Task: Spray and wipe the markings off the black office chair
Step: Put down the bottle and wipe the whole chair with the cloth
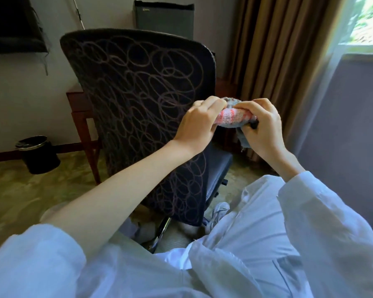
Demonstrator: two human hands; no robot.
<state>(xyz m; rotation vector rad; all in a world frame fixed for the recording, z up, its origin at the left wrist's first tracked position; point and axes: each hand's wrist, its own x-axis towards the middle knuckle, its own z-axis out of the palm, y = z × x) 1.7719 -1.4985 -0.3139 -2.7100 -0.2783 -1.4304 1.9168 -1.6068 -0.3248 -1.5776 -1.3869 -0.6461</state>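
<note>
**Soft cloth in both hands, scribbled chair just beyond**

We hold a cloth [235,118] between our two hands, out in front of us. Our left hand [199,122] has its fingers curled and pinches the cloth's left end. Our right hand [262,125] wraps round the other end, and a loose grey corner hangs below its palm. Something small and dark shows under the right fingers; we cannot tell what it is.

The cloth is striped pink and white on grey. We judge it light, limp and a little rough, so it should bunch easily into a pad that fits one palm. It will slip or unfold unless we keep the loose corner tucked in.

The black office chair [138,93] stands just behind and below our left hand, with its backrest turned towards us. Pale looping markings [166,67] cover nearly all of the backrest.

The covering looks like fabric, so it will probably give under pressure and hold the marks in its weave. The chair may also swivel or roll when pushed. We would steady it at the top edge, up and left of our left hand, while the other hand rubs. We see no spray bottle.
</note>
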